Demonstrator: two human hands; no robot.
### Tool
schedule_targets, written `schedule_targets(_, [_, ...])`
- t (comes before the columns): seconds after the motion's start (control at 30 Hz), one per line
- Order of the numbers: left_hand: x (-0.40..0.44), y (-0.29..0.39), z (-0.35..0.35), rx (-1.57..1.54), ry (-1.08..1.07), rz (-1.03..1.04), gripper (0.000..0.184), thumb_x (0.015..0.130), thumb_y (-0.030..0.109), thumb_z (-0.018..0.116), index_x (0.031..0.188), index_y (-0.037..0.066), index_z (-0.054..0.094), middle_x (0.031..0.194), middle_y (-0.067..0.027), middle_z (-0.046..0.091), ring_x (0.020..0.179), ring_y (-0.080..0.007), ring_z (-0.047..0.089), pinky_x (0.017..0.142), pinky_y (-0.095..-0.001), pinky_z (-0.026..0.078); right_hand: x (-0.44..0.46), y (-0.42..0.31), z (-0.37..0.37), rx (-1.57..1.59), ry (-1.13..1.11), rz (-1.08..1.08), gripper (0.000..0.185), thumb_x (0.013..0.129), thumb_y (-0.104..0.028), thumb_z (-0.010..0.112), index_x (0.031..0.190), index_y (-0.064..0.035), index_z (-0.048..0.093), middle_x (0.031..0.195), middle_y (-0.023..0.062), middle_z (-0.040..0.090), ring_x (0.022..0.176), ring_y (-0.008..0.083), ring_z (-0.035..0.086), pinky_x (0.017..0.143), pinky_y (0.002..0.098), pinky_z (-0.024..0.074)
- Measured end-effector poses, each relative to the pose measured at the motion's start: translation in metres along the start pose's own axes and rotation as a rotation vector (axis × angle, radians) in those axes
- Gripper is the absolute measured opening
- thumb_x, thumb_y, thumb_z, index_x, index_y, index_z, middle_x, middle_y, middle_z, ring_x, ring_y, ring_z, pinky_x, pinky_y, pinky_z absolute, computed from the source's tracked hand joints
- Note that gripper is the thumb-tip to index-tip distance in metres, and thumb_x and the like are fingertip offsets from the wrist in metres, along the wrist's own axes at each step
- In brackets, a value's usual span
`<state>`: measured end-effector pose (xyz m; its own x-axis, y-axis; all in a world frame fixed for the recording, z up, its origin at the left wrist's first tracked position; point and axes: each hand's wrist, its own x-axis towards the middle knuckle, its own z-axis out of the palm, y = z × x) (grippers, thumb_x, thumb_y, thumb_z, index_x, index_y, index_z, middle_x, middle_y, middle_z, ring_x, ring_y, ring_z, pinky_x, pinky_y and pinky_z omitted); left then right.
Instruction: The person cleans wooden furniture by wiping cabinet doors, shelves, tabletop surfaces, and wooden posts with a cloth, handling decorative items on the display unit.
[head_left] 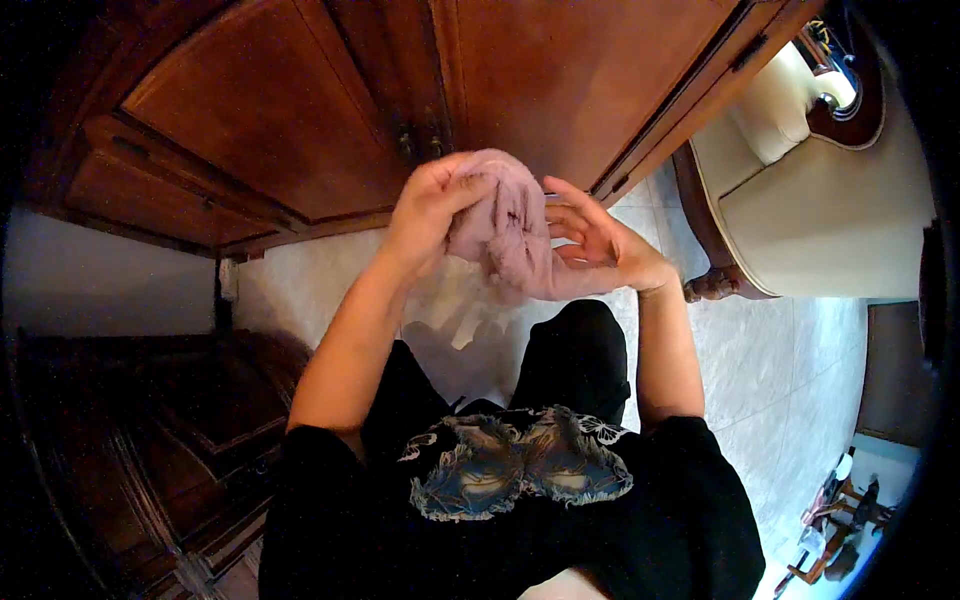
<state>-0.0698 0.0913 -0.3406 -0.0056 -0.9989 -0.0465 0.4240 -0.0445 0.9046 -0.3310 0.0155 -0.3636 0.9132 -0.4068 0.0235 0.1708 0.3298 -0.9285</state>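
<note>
Where the wooden cabinet [570, 80] stands: beyond the left hand [430, 210] and the right hand [605, 240], we see its reddish-brown panelled doors.

Tiled floor [740, 390]: pale and glossy, we find it below the hands and spreading out to the right of the right hand.

Cream seat [830, 220]: well to the right of the right hand, we make out its padded side and a dark wooden edge running down to a carved foot.

Dark furniture [200, 430]: well to the left of the left hand and nearer the body, it has panels, but it is too dim for us to say more.

Black shirt [690, 510]: nearer to us than both hands, with its sleeves ending on the upper arms.

Black trousers [575, 350]: we see the legs parted, one knee just on the near side of the right hand.

Butterfly patch [520, 465]: on the shirt front, nearer the body than the hands, blue with frayed edges.

Pink cloth [510, 225]: held up off the floor between the two hands, bunched in loose folds.

Left hand: clamped on the cloth's left edge, thumb across the near face.

Right hand: apart from the left, touching the cloth's right side, fingers spread; we cannot tell whether its thumb pinches the fabric.

Door handles [436, 145]: small, just beyond the left hand.
</note>
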Motion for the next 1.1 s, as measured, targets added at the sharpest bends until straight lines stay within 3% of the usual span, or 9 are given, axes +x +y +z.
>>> schedule_targets(0.27, [0.009, 0.051, 0.006, 0.160, -0.119, -0.009, 0.040, 0.094, 0.015, 0.069, 0.129, -0.005, 0.063, 0.116, -0.0106, 0.072, 0.103, -0.0177, 0.069, 0.096, -0.0316, 0.054, 0.028, -0.022, -0.016, -0.325, -0.294, -0.035, 0.120, 0.075, -0.019, 0.088, 0.166, -0.0085, 0.011, 0.164, 0.0156, 0.033, 0.152, 0.0281, 0.031, 0.126, 0.0454, 0.0218])
schedule_targets(0.3, [0.012, 0.055, 0.004, 0.269, -0.172, 0.016, 0.041, 0.094, 0.016, 0.070, 0.128, -0.005, 0.064, 0.116, -0.0106, 0.072, 0.103, -0.0171, 0.068, 0.095, -0.0308, 0.054, 0.032, -0.021, -0.008, -0.318, -0.176, -0.095, 0.095, 0.082, -0.020, 0.086, 0.159, -0.0053, 0.033, 0.151, 0.0140, 0.050, 0.138, 0.0245, 0.049, 0.118, 0.0411, 0.0363])
schedule_targets(0.33, [0.013, 0.058, 0.002, 0.376, -0.225, 0.040, 0.041, 0.093, 0.017, 0.072, 0.127, -0.004, 0.065, 0.116, -0.0106, 0.072, 0.102, -0.0165, 0.068, 0.094, -0.0300, 0.054, 0.038, -0.025, -0.004, -0.318, -0.177, -0.097, 0.095, 0.082, -0.020, 0.086, 0.159, -0.0053, 0.033, 0.151, 0.0140, 0.050, 0.138, 0.0245, 0.049, 0.118, 0.0411, 0.0363])
schedule_targets(0.4, [0.012, 0.067, 0.000, 0.430, -0.239, 0.031, 0.040, 0.092, 0.018, 0.073, 0.125, -0.004, 0.066, 0.114, -0.0103, 0.073, 0.101, -0.0157, 0.068, 0.092, -0.0293, 0.054, 0.052, -0.032, -0.004, -0.482, 0.107, 0.133, 0.053, 0.090, -0.019, 0.080, 0.137, -0.0022, 0.062, 0.125, 0.0082, 0.068, 0.112, 0.0164, 0.064, 0.101, 0.0345, 0.0502])
schedule_targets(0.43, [0.010, 0.072, -0.003, 0.480, -0.254, 0.026, 0.039, 0.092, 0.018, 0.074, 0.123, -0.004, 0.067, 0.113, -0.0100, 0.073, 0.099, -0.0150, 0.068, 0.090, -0.0287, 0.054, 0.055, -0.026, -0.004, -0.497, 0.192, -0.006, 0.026, 0.095, -0.021, 0.075, 0.112, -0.0011, 0.074, 0.104, 0.0024, 0.073, 0.092, 0.0097, 0.065, 0.085, 0.0291, 0.0539])
schedule_targets(0.83, [-0.018, 0.120, -0.013, 0.711, -0.217, 0.116, 0.034, 0.091, 0.019, 0.075, 0.117, -0.003, 0.071, 0.105, -0.0059, 0.075, 0.096, -0.0118, 0.068, 0.088, -0.0279, 0.054, 0.035, -0.090, -0.017, -1.047, 0.245, 0.149, 0.025, 0.093, -0.025, 0.072, 0.104, -0.0021, 0.075, 0.084, -0.0012, 0.067, 0.080, 0.0083, 0.061, 0.076, 0.0271, 0.0531])
schedule_targets(0.93, [-0.020, 0.141, -0.021, 0.812, -0.398, 0.041, 0.036, 0.091, 0.020, 0.075, 0.118, -0.004, 0.071, 0.105, -0.0053, 0.075, 0.097, -0.0114, 0.067, 0.089, -0.0274, 0.053, 0.025, -0.099, -0.033, -1.016, 0.065, 0.128, 0.030, 0.094, -0.030, 0.073, 0.106, -0.0029, 0.075, 0.091, 0.0011, 0.070, 0.084, 0.0096, 0.063, 0.077, 0.0273, 0.0527])
schedule_targets(1.03, [-0.010, 0.161, -0.017, 0.737, -0.473, 0.061, 0.042, 0.090, 0.024, 0.078, 0.122, -0.003, 0.069, 0.108, -0.0057, 0.074, 0.098, -0.0125, 0.068, 0.092, -0.0284, 0.054, 0.012, -0.087, -0.071, -0.499, -0.168, 0.117, 0.045, 0.097, -0.039, 0.071, 0.120, -0.0008, 0.071, 0.112, 0.0065, 0.072, 0.102, 0.0138, 0.065, 0.087, 0.0294, 0.0531])
schedule_targets(1.1, [0.007, 0.164, -0.012, 0.492, -0.544, 0.105, 0.052, 0.092, 0.032, 0.077, 0.130, -0.001, 0.065, 0.120, -0.0089, 0.071, 0.106, -0.0153, 0.066, 0.098, -0.0299, 0.053, 0.030, -0.057, -0.050, -0.349, 0.020, 0.174, 0.048, 0.097, -0.039, 0.071, 0.127, -0.0014, 0.068, 0.120, 0.0080, 0.070, 0.109, 0.0157, 0.064, 0.094, 0.0317, 0.0519])
